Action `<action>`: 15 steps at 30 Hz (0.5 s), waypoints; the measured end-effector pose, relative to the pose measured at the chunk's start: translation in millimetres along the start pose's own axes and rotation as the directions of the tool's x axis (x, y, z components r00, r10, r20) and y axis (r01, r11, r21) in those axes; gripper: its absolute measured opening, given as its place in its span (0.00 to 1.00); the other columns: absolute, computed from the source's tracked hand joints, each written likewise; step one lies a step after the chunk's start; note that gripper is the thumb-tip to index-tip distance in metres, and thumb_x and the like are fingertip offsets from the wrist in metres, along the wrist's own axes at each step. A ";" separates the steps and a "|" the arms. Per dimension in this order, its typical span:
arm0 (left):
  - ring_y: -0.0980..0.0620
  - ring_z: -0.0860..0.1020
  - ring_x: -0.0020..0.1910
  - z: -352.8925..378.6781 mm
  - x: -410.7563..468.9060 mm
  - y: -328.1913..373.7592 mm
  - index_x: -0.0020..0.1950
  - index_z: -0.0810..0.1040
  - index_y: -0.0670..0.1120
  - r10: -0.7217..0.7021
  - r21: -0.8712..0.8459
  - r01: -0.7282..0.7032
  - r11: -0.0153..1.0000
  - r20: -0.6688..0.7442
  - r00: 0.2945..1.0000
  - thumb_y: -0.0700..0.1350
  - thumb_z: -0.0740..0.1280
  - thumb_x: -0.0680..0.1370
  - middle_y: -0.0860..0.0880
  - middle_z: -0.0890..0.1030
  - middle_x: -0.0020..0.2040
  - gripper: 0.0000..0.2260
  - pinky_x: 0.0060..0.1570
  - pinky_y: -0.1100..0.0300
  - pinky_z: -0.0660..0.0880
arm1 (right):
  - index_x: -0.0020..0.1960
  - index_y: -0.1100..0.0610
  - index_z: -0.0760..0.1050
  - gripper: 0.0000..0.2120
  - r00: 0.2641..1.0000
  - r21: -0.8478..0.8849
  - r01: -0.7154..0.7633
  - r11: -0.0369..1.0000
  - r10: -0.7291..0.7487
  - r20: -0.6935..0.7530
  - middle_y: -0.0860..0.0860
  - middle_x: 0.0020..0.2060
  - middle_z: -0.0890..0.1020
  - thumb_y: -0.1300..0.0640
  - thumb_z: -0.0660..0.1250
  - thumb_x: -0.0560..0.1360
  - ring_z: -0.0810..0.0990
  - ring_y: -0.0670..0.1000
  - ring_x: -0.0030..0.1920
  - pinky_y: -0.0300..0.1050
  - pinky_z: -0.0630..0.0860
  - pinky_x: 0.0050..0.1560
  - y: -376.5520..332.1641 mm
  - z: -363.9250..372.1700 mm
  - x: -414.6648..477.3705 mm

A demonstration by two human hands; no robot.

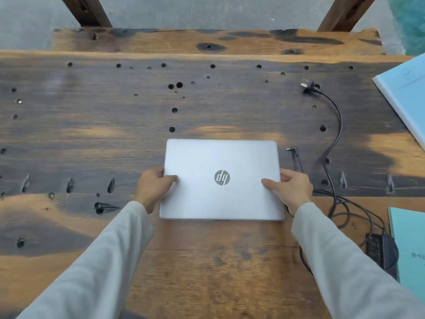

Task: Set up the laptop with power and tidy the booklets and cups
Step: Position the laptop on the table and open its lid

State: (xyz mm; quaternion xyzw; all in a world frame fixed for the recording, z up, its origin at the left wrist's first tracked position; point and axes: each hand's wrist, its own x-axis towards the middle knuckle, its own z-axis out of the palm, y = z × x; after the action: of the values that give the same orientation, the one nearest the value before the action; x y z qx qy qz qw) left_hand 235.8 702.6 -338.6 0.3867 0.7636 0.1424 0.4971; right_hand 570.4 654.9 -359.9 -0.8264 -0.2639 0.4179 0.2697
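Closed silver laptop [222, 178] is right between both hands, logo upside down from where the camera looks. Left hand [153, 185] grips the laptop's left edge about halfway along, thumb flat on the lid and fingers curled round the side. Right hand [292, 189] does the same on the right edge. So that's 2 hands holding 1 laptop. It looks flat on the wooden table [92, 125], but I can't tell if it's lifted a hair.

Edges: the lid's far edge sits a bit beyond the fingertips, and the near edge is level with the wrists, where the grey sleeves [103, 261] begin. Out past the left hand it's just dark, hole-dotted wood all the way to the frame edge. Same story beyond the laptop's far edge, up to the table's back edge.

The right side is the crowded one. The power cable [338, 125] runs just beyond the right hand, and its barrel tip [293, 150] lies close to the laptop's far right corner without touching it. The wall plug [309, 85] lies well ahead of that hand. Loops of cable pile up just right of the right wrist, and the power brick [379, 252] sits beside the right forearm. It butts against a teal booklet [409, 247] at the frame's right edge. A light blue booklet [404, 93] lies far ahead and right, partly cut off.
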 end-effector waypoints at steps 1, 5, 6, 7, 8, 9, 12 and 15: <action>0.46 0.83 0.52 0.2 1.2 1.1 0.48 0.84 0.49 -0.009 -0.005 0.009 1.000 0.007 1.000 0.49 0.70 0.66 0.50 0.86 0.48 0.12 0.58 0.44 0.79 | 0.32 0.40 0.80 0.14 1.000 0.009 -0.005 1.000 0.005 -0.013 0.34 0.30 0.83 0.53 0.84 0.60 0.80 0.37 0.42 0.33 0.72 0.39 -0.1 0.2 -0.5; 0.46 0.83 0.51 0.6 7.6 3.4 0.42 0.83 0.51 -0.018 -0.029 0.018 0.999 -0.004 1.000 0.46 0.71 0.70 0.52 0.86 0.46 0.03 0.57 0.45 0.79 | 0.30 0.36 0.80 0.15 1.000 0.018 -0.009 1.000 0.009 -0.022 0.31 0.30 0.82 0.52 0.84 0.59 0.80 0.37 0.42 0.33 0.72 0.39 -0.6 1.7 -1.4; 0.45 0.83 0.51 1.3 9.4 4.2 0.41 0.82 0.51 -0.021 -0.040 0.021 0.999 -0.009 1.000 0.45 0.72 0.71 0.51 0.86 0.46 0.01 0.57 0.45 0.79 | 0.30 0.34 0.80 0.15 1.000 0.017 -0.009 1.000 0.010 -0.022 0.32 0.31 0.83 0.52 0.83 0.59 0.81 0.38 0.42 0.35 0.74 0.41 0.2 2.0 -1.0; 0.44 0.83 0.51 2.6 10.3 5.1 0.41 0.82 0.49 -0.027 -0.047 0.026 0.999 -0.018 0.999 0.44 0.72 0.72 0.50 0.85 0.46 0.00 0.57 0.44 0.79 | 0.31 0.34 0.80 0.16 1.000 0.011 -0.012 1.000 0.012 -0.025 0.34 0.32 0.84 0.52 0.83 0.59 0.81 0.39 0.43 0.37 0.75 0.43 0.2 2.2 -2.0; 0.43 0.82 0.51 4.2 10.8 6.3 0.41 0.82 0.48 -0.039 -0.052 0.037 0.998 -0.033 0.999 0.44 0.72 0.72 0.48 0.85 0.47 0.01 0.56 0.44 0.79 | 0.31 0.33 0.80 0.16 1.000 0.004 -0.008 1.000 0.009 -0.027 0.34 0.33 0.84 0.52 0.83 0.60 0.82 0.39 0.43 0.38 0.75 0.44 0.6 2.5 -2.3; 0.42 0.82 0.50 5.6 11.4 7.5 0.41 0.81 0.47 -0.053 -0.061 0.050 0.997 -0.047 0.997 0.44 0.72 0.72 0.46 0.85 0.47 0.02 0.55 0.44 0.79 | 0.31 0.31 0.80 0.17 1.000 0.002 0.000 1.000 0.000 -0.021 0.34 0.32 0.84 0.52 0.83 0.61 0.81 0.39 0.43 0.37 0.75 0.43 0.5 2.6 -2.9; 0.43 0.79 0.42 10.9 13.4 11.6 0.38 0.79 0.43 -0.089 -0.091 0.082 0.992 -0.076 0.993 0.43 0.71 0.73 0.45 0.81 0.42 0.06 0.41 0.52 0.75 | 0.31 0.24 0.76 0.23 0.999 -0.036 0.036 0.999 -0.036 0.000 0.28 0.31 0.81 0.52 0.82 0.62 0.79 0.35 0.41 0.32 0.70 0.38 -1.7 2.5 -4.6; 0.47 0.69 0.33 18.0 13.5 13.6 0.31 0.69 0.46 -0.110 -0.107 0.099 0.989 -0.108 0.988 0.43 0.71 0.74 0.48 0.71 0.33 0.14 0.31 0.59 0.63 | 0.33 0.30 0.80 0.17 0.998 -0.064 0.060 0.996 -0.061 -0.008 0.30 0.30 0.82 0.52 0.82 0.62 0.80 0.37 0.42 0.35 0.73 0.41 0.9 1.7 -2.7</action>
State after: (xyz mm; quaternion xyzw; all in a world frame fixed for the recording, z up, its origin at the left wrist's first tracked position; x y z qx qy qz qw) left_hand 254.8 718.4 -347.6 0.3117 0.8018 0.1763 0.4783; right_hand 567.8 652.8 -359.9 -0.8282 -0.3006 0.3969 0.2572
